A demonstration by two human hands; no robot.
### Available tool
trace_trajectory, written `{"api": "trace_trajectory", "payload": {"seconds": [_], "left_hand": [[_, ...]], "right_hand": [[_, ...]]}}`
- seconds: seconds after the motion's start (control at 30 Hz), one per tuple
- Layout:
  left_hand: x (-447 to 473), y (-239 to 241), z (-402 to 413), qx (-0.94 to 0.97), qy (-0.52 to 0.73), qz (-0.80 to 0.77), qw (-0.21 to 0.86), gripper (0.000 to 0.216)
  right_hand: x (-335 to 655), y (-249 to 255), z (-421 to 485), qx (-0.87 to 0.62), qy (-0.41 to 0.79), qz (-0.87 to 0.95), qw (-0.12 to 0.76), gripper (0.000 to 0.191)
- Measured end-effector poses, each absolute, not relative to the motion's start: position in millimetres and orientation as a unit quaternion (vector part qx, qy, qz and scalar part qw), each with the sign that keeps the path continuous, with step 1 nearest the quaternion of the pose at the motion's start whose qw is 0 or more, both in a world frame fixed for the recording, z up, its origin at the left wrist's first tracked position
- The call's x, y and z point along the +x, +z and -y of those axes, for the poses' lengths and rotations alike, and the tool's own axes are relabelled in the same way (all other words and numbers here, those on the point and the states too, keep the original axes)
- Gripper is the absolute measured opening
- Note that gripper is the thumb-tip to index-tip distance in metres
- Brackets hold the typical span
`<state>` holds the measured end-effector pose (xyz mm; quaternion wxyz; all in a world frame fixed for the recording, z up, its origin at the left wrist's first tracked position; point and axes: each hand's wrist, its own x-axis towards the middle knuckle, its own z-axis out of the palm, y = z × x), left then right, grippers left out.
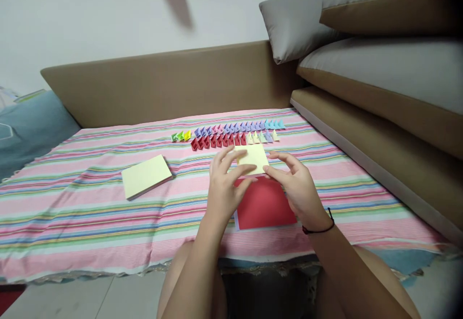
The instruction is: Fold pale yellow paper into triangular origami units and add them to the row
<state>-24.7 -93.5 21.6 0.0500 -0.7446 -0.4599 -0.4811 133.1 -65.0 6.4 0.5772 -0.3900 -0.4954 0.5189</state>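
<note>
My left hand (224, 184) and my right hand (297, 186) hold a small pale yellow paper sheet (253, 158) between them, just above the striped cloth. Left fingers pinch its left edge, and the right fingertips grip its lower right corner. Directly under my hands lies a red paper stack (264, 204). Beyond the sheet sit two rows of several small folded paper pieces (231, 133) in green, yellow, purple, pink, blue and red.
A stack of pale yellow paper (145, 176) lies to the left on the pink striped cloth (79, 203). Brown sofa backing (162, 82) runs behind, with grey and brown cushions (379, 68) piled at the right. My knees are below the cloth's front edge.
</note>
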Motion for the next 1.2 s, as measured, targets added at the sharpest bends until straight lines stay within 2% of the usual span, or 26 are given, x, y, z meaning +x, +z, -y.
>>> {"api": "trace_trajectory", "payload": {"seconds": [0.07, 0.17, 0.3, 0.53, 0.77, 0.93, 1.2], "left_hand": [[-25, 22, 94, -0.754, -0.475, 0.449, 0.063, 0.005], [-23, 21, 96, -0.734, -0.502, 0.458, 0.026, 0.007], [-21, 22, 98, -0.708, -0.52, 0.471, -0.08, 0.012], [-20, 24, 98, -0.677, -0.502, 0.501, -0.196, 0.013], [-31, 26, 98, -0.591, -0.53, 0.535, -0.289, 0.018], [-26, 24, 96, -0.583, -0.541, 0.498, -0.346, 0.016], [-22, 23, 95, -0.6, -0.501, 0.532, -0.326, 0.015]], "right_hand": [[135, 9, 65, -0.38, 0.51, 0.523, 0.567, 0.027], [139, 15, 65, -0.356, 0.462, 0.612, 0.534, 0.02], [144, 25, 69, -0.367, 0.332, 0.731, 0.469, 0.012], [143, 31, 73, -0.367, 0.216, 0.8, 0.423, 0.011], [165, 33, 63, -0.435, 0.196, 0.758, 0.445, 0.012], [158, 32, 66, -0.384, 0.331, 0.744, 0.435, 0.016], [142, 22, 69, -0.379, 0.309, 0.756, 0.435, 0.019]]}}
